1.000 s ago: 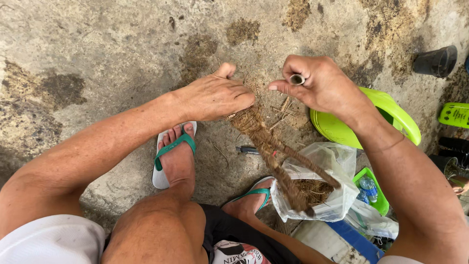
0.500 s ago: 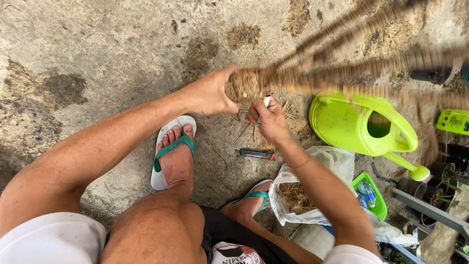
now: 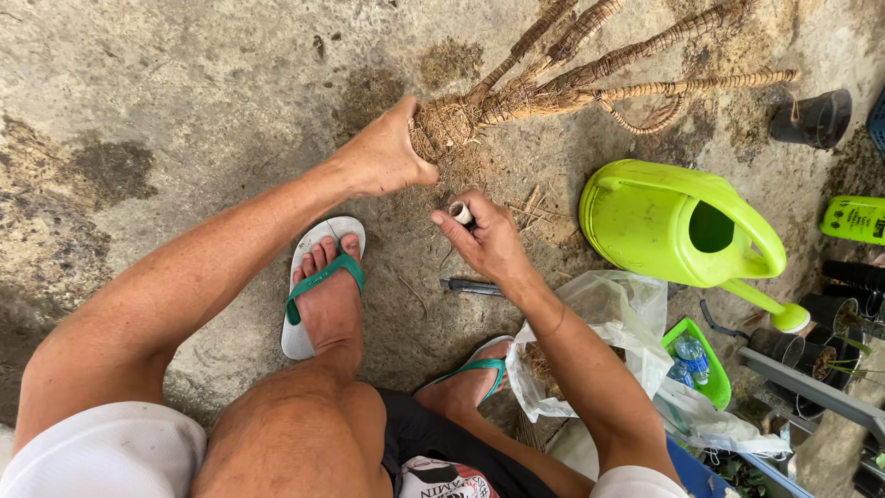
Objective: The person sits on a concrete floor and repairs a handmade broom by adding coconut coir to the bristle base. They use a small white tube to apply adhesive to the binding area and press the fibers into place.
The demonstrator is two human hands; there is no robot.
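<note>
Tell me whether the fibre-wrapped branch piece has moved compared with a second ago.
Yes. The fibre-wrapped branch piece has swung up from over the plastic bag; it now points right, above the green watering can, its base gripped by the left hand.

The whole left half of the frame is bare, stained concrete floor (image 3: 166, 120); a hand could sweep there freely, down to the white sandal with green straps (image 3: 318, 286). The right side is crowded. The branched bundle wrapped in brown fibre rope (image 3: 590, 78) spans the upper middle to the upper right. Below it the lime-green plastic watering can (image 3: 678, 226) blocks the right centre, with only a narrow strip of floor between the two. At the lower right, the clear plastic bag of brown fibre (image 3: 608, 323) and a green tray (image 3: 705, 364) close the way. A small dark tool (image 3: 475, 287) lies on the floor between the feet.
</note>
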